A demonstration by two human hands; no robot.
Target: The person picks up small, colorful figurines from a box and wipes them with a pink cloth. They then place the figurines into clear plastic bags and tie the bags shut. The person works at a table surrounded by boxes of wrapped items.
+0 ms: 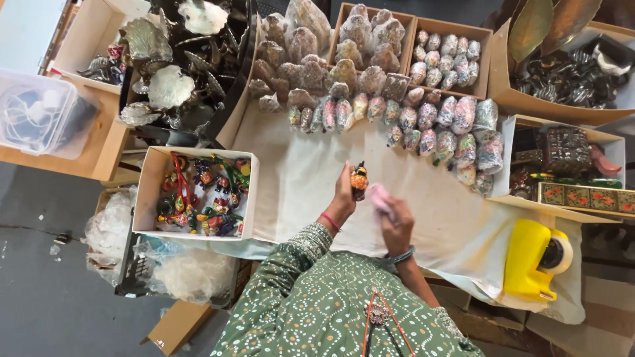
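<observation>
Currently both hands work over the cream cloth (311, 192) at the table's near edge. Risk noted first: the painted figurine (359, 180) is pinched only near its lower part, so it could likely slip or tip if the other hand presses on it, and a fall onto the cloth might chip the paint; the rows of wrapped pieces (436, 129) lie near enough to be knocked. Grip: left hand (343, 193) closed around the figurine, holding it upright above the cloth. Right hand (397, 228) closed on a pink wad (380, 198), soft-looking, just beside the figurine; contact between them cannot be told. White box of painted figures (198, 192) sits to the left, yellow tape dispenser (532, 258) to the right
</observation>
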